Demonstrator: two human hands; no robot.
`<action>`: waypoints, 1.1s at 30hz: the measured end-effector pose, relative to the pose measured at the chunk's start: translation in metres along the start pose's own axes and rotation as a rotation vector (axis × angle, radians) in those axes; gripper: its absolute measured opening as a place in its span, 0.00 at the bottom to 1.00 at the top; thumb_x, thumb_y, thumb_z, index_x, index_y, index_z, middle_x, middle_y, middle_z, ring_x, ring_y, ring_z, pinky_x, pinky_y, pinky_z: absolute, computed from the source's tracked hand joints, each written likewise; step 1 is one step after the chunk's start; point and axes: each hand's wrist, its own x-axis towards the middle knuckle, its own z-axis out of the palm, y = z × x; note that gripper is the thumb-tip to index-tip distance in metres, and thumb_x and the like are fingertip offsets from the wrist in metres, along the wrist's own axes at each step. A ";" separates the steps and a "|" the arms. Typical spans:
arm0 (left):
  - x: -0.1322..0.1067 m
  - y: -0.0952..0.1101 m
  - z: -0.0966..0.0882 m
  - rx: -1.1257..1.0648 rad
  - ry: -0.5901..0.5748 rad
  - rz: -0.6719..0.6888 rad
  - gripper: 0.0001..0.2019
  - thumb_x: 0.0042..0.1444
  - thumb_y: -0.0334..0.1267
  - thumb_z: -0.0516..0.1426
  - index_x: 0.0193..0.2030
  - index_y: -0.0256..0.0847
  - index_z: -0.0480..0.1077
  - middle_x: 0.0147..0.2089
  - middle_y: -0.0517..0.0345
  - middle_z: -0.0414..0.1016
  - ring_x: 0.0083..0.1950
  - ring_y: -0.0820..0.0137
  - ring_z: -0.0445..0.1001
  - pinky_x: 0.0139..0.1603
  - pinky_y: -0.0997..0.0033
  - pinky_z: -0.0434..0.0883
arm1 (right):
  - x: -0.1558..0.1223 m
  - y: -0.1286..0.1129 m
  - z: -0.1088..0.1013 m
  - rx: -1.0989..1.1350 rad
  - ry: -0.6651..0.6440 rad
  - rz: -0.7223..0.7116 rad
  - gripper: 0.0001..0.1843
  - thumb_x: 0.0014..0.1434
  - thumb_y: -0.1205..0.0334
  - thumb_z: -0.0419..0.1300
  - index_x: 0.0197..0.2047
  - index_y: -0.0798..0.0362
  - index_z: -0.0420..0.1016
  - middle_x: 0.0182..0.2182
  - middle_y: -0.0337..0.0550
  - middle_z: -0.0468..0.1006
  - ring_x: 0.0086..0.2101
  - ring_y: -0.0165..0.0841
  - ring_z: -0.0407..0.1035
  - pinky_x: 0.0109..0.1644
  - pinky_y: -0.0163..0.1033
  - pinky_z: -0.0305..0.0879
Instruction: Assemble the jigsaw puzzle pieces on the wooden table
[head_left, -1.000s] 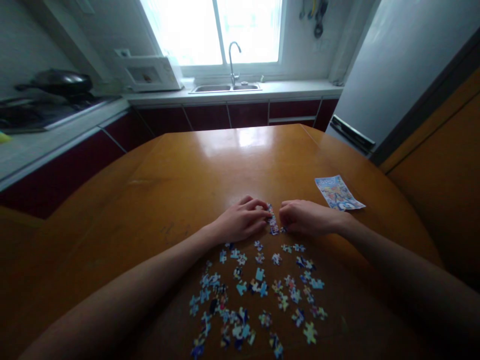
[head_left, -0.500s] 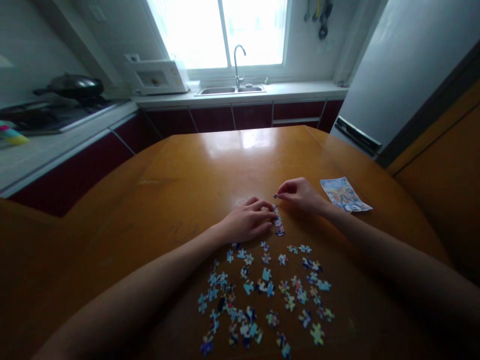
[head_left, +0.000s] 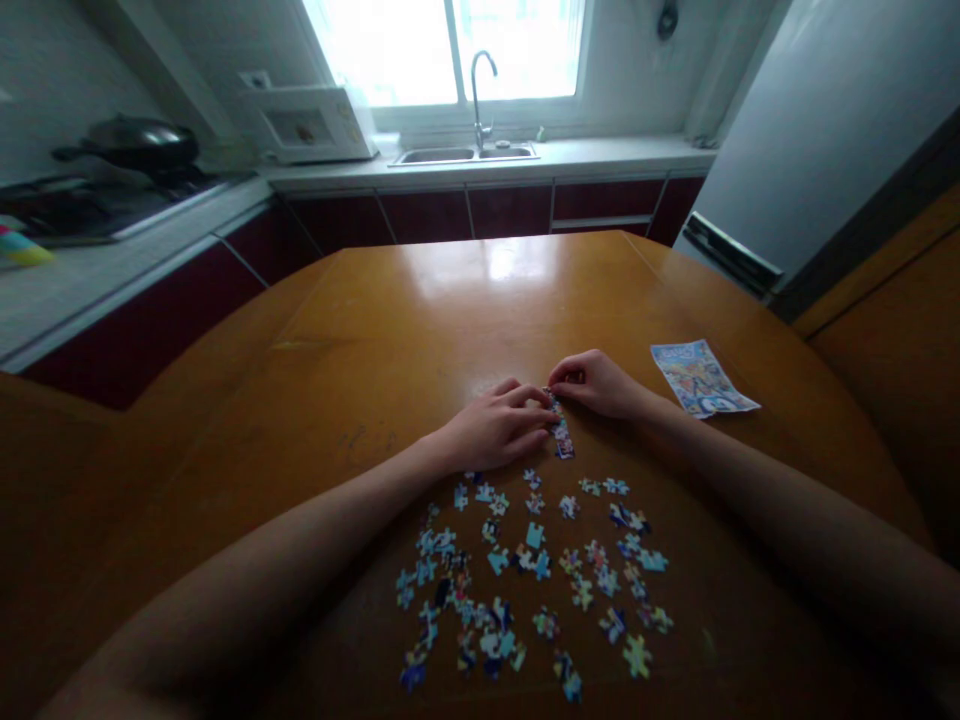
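Note:
My left hand (head_left: pixel 496 427) rests on the wooden table (head_left: pixel 390 340), its curled fingertips pressing the left edge of a short joined strip of puzzle pieces (head_left: pixel 561 438). My right hand (head_left: pixel 596 383) is pinched at the far end of that strip, holding a small puzzle piece against it; the piece is mostly hidden by the fingers. Several loose puzzle pieces (head_left: pixel 525 570) lie scattered on the table in front of me, nearer than both hands.
A printed picture sheet (head_left: pixel 701 377) lies right of my right hand. Beyond the table are a counter with a sink and tap (head_left: pixel 480 105), a white microwave (head_left: pixel 307 122), a dark pan (head_left: pixel 139 145) on the stove at left, and a grey fridge (head_left: pixel 795 140) at right.
My right hand lifted from beside the strip with a small piece, then brought it down onto the strip's far end. My left hand stayed on the strip.

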 end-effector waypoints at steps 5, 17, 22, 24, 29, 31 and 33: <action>-0.001 0.000 0.002 0.005 0.004 0.005 0.16 0.70 0.45 0.52 0.60 0.49 0.72 0.59 0.52 0.72 0.56 0.61 0.66 0.63 0.55 0.67 | 0.000 0.005 0.002 -0.105 0.044 -0.062 0.06 0.57 0.62 0.64 0.33 0.54 0.82 0.28 0.42 0.78 0.28 0.30 0.67 0.33 0.37 0.63; -0.002 0.001 0.004 0.083 -0.046 -0.005 0.17 0.72 0.47 0.48 0.61 0.48 0.69 0.63 0.50 0.66 0.60 0.60 0.64 0.68 0.53 0.63 | 0.000 0.009 0.000 -0.184 0.028 -0.092 0.08 0.57 0.60 0.64 0.31 0.52 0.83 0.27 0.43 0.74 0.28 0.33 0.67 0.32 0.38 0.62; -0.002 0.002 0.005 0.094 -0.041 -0.019 0.17 0.72 0.48 0.48 0.60 0.48 0.69 0.65 0.47 0.63 0.63 0.58 0.62 0.69 0.51 0.62 | 0.000 0.012 0.002 -0.181 0.031 -0.079 0.08 0.57 0.58 0.64 0.32 0.53 0.82 0.27 0.43 0.75 0.28 0.33 0.67 0.32 0.38 0.62; -0.002 0.002 0.005 0.094 -0.042 -0.018 0.18 0.72 0.49 0.48 0.60 0.48 0.70 0.64 0.48 0.64 0.63 0.58 0.63 0.68 0.51 0.63 | 0.000 0.012 0.002 -0.193 0.030 -0.059 0.08 0.57 0.58 0.63 0.33 0.53 0.81 0.26 0.42 0.75 0.27 0.32 0.66 0.31 0.38 0.61; -0.002 0.001 0.005 0.116 -0.034 -0.006 0.18 0.72 0.49 0.48 0.60 0.47 0.70 0.63 0.48 0.66 0.61 0.59 0.64 0.67 0.54 0.64 | -0.005 0.010 0.003 -0.213 0.047 -0.097 0.09 0.59 0.59 0.62 0.31 0.53 0.79 0.26 0.41 0.73 0.27 0.31 0.64 0.31 0.38 0.60; -0.002 0.000 0.005 0.122 -0.030 -0.004 0.18 0.72 0.49 0.48 0.60 0.48 0.70 0.62 0.49 0.67 0.60 0.60 0.64 0.67 0.55 0.64 | -0.007 0.009 0.001 -0.198 0.035 -0.128 0.09 0.61 0.58 0.62 0.32 0.53 0.80 0.28 0.42 0.73 0.28 0.31 0.65 0.32 0.38 0.61; -0.002 0.000 0.005 0.122 -0.025 -0.004 0.17 0.72 0.49 0.49 0.60 0.49 0.70 0.62 0.50 0.67 0.60 0.60 0.64 0.67 0.55 0.64 | -0.009 0.008 -0.001 -0.179 0.003 -0.143 0.09 0.61 0.56 0.63 0.35 0.52 0.80 0.31 0.43 0.74 0.29 0.31 0.66 0.32 0.38 0.62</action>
